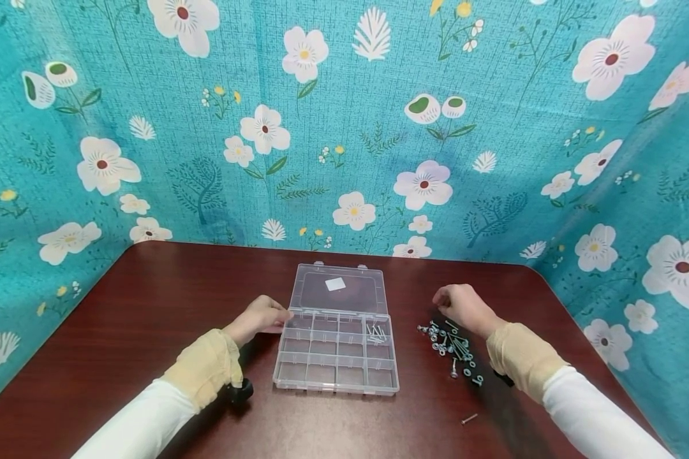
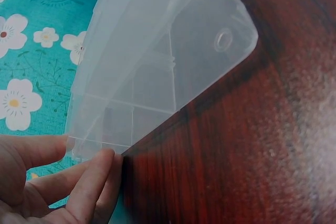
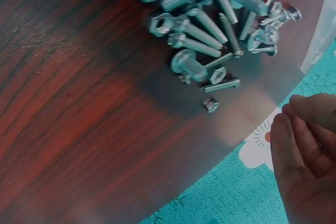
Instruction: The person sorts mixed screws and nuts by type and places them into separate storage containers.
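A clear plastic compartment box [image 1: 337, 350] lies on the table with its lid folded back. Several small screws [image 1: 376, 333] sit in its upper right compartment. My left hand [image 1: 262, 315] is at the box's upper left corner, and the left wrist view shows thumb and fingers pinching its edge. To the right of the box lies a loose pile of bolts, screws and nuts [image 1: 450, 341]. Just beyond that pile is my right hand [image 1: 464, 307], raised over the table. Its fingers [image 3: 302, 129] are loosely bent with the tips close together, and nothing shows between them.
A single screw [image 1: 469, 419] lies apart from the pile, near the table's front. A small white label [image 1: 335, 284] is on the open lid [image 1: 316, 290]. The dark red wooden table [image 1: 166, 299] meets a turquoise flowered cloth [image 1: 333, 127] at the back and sides.
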Tool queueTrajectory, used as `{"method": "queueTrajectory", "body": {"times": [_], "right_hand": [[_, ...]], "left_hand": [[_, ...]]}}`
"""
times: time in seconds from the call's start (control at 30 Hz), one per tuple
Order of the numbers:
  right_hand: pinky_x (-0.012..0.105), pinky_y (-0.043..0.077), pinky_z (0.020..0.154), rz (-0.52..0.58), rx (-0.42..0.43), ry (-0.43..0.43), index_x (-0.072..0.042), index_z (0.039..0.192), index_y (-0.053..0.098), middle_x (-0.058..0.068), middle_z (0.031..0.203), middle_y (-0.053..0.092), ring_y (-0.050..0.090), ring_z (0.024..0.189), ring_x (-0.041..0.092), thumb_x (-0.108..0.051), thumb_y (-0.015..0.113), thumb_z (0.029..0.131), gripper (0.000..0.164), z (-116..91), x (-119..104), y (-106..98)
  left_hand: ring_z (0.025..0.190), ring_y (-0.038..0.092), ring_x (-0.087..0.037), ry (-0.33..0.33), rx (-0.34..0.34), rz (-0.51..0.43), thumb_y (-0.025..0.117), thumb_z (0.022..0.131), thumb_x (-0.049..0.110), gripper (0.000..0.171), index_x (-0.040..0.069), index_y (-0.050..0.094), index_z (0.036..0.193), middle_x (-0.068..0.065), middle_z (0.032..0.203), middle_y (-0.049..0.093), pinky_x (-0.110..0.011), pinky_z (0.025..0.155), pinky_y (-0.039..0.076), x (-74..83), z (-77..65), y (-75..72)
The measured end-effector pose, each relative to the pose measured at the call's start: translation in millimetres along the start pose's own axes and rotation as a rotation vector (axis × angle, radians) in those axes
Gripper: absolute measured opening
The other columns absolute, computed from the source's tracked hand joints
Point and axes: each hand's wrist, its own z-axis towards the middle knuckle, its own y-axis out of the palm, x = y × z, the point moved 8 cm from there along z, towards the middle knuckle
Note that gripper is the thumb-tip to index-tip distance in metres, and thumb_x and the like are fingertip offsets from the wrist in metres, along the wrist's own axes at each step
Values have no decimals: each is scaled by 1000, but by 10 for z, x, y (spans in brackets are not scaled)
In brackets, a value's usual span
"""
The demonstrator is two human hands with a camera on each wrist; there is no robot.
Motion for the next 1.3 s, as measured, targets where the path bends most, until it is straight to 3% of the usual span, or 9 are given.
{"method": "queueTrajectory", "body": {"times": [0.23,0.6,0.87,1.0,1.3], "right_hand": [[37,55,70,-36,-82,44,0,86,69,7,81,65,59,75,19,5,66,78,10,-38,61,92],[34,54,63,-62,-164,75,-1,84,68,7,77,63,57,70,17,4,66,77,8,-99,147,245],[30,48,55,-84,-154,66,-1,78,66,4,71,59,51,63,15,6,64,73,9,-111,177,302],[29,48,55,-70,-162,103,-1,78,65,3,69,59,51,62,15,4,67,70,9,-107,201,315],[27,48,54,0,-177,158,-5,76,66,1,69,60,51,61,14,-4,71,72,6,-53,122,302]], "left_hand": [[83,63,-22,1,-1,-3,59,87,1,28,-20,57,106,-24,99,63,-30,70,57,-15,3,2],[87,62,-27,-14,11,19,60,88,2,28,-18,58,106,-25,103,62,-31,71,57,-13,-24,-10],[84,64,-22,11,-13,-4,63,86,6,29,-18,60,103,-21,97,64,-31,70,57,-17,1,-6],[87,64,-25,-14,16,12,61,88,4,27,-17,59,105,-24,102,62,-33,72,57,-19,3,-7],[81,64,-22,12,-22,-8,64,86,6,30,-18,60,102,-22,96,63,-31,69,57,-79,70,-3]]}}
